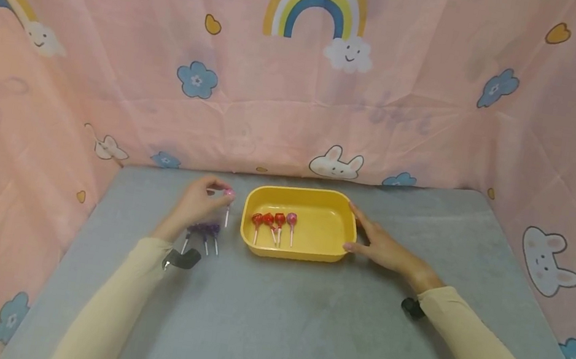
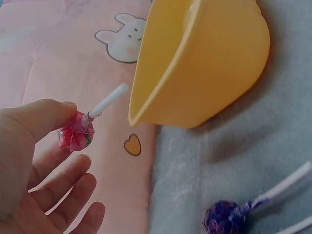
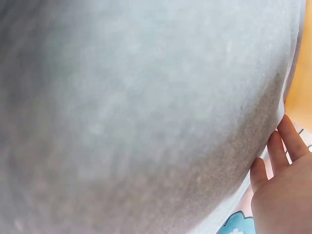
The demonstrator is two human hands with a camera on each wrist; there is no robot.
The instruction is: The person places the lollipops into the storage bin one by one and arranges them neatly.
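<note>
My left hand (image 1: 199, 202) pinches a pink-wrapped lollipop (image 2: 77, 132) by its head between thumb and index finger, just left of a yellow plastic tub (image 1: 310, 257). Its white stick points down in the head view, and the other fingers are loosely bent. Inside the tub, on its left side, lie several red lollipops (image 1: 268, 219) and a pink lollipop (image 1: 291, 218). My right hand (image 1: 386, 247) rests against the tub's right end, straight fingers at the far corner and thumb at the near one. Several purple lollipops (image 1: 210, 229) lie on the table below my left hand.
The grey-blue table (image 1: 277, 327) ends at a pink printed cloth (image 1: 276, 109) that hangs behind it and along both sides. The tub stands near the table's back edge. A black band (image 1: 181, 258) sits at my left wrist.
</note>
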